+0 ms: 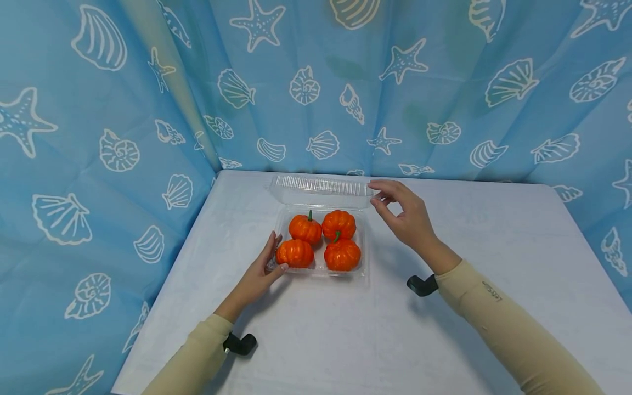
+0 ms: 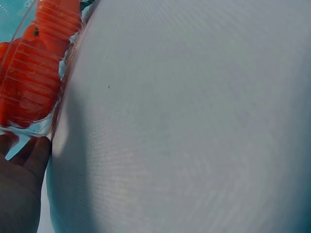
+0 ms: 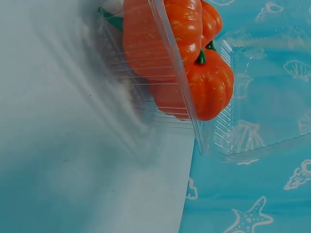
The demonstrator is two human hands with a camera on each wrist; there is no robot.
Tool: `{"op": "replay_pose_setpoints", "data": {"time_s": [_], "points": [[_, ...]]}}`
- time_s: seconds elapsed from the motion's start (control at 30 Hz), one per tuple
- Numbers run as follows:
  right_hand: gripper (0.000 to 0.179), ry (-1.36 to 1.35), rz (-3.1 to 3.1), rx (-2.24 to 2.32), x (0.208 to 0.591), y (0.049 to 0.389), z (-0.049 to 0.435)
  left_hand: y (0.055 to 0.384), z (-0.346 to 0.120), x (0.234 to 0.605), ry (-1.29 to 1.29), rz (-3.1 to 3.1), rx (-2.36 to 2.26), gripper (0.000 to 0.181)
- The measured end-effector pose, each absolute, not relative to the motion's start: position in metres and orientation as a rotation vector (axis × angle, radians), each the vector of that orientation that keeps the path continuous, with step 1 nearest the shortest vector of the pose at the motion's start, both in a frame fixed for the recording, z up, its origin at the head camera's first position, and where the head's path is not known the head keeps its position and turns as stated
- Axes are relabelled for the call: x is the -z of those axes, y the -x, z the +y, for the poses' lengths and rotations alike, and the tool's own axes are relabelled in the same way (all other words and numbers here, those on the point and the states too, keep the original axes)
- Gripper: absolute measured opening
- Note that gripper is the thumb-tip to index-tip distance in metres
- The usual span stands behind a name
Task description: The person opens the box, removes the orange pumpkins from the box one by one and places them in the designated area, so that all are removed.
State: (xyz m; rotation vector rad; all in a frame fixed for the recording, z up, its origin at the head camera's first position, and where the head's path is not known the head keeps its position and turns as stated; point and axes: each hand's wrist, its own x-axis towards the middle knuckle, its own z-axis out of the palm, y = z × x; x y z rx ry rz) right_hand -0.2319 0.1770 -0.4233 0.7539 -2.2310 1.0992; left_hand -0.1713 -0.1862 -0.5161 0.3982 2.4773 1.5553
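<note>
A clear plastic clamshell container (image 1: 366,263) sits on the table with its hinged lid (image 1: 316,186) raised at the back. Inside lie several small orange pumpkins (image 1: 294,253), some showing green stems; the right wrist view shows a pumpkin (image 3: 210,87) through and above the clear wall. My left hand (image 1: 258,272) grips the container's front left corner, thumb at the front and fingers along the left side. In the left wrist view, that hand's fingers (image 2: 36,155) touch the container's wall. My right hand (image 1: 407,216) pinches the lid's right edge between thumb and forefinger; the right wrist view does not show this hand.
A white cloth covers the table (image 1: 494,236). Behind it and along the left hangs a blue curtain (image 1: 316,109) printed with shells and starfish. A black wrist device (image 1: 240,344) is on the left arm, and another black device (image 1: 422,285) is on the right.
</note>
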Motion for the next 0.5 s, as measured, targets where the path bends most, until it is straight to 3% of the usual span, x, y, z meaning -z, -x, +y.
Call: {"op": "replay_pose_setpoints", "data": {"time_s": [0.3,0.5], "points": [[0.027,-0.750,-2.248,-1.043,0.416,0.236,0.177,0.171,-0.187,0.517,-0.423,2.470,-1.578,0.089],[0.034,-0.778,-2.255,-1.030,0.414,0.243,0.178,0.169,-0.186,0.514,-0.395,2.479,-1.565,0.088]]}}
